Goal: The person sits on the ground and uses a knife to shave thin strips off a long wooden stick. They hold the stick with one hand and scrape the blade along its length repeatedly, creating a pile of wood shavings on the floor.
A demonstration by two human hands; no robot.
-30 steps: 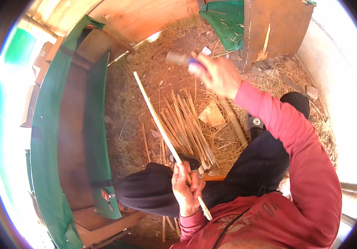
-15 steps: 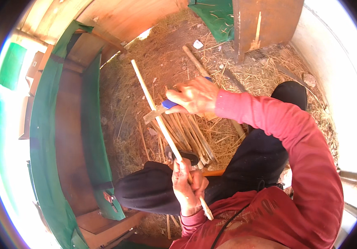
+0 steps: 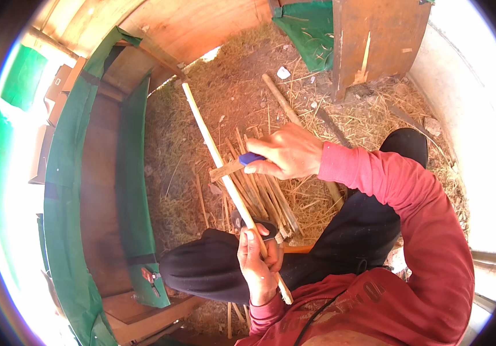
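A long, pale wooden stick (image 3: 208,138) slants from near my lap up to the far left. My left hand (image 3: 258,262) is closed around its lower part. In my right hand (image 3: 285,153) is a knife (image 3: 252,158) with a blue handle, gripped with the fingers wrapped round it. Its flat blade lies across the middle of the stick and touches it. Beneath, on the ground between my legs, is a bundle of split wooden sticks (image 3: 268,199). Part of the bundle is hidden by my hand, the knife and the stick.
A round wooden pole (image 3: 282,101) lies on the straw-covered ground beyond my right hand. Left of me stands a wooden frame lined with green cloth (image 3: 66,202). A brown wooden board (image 3: 374,43) rises at the far right, beside a pale wall (image 3: 467,75).
My right hand and the knife have moved down along the stick, toward my left hand. My left hand still grips the stick. The whole view has shifted slightly.
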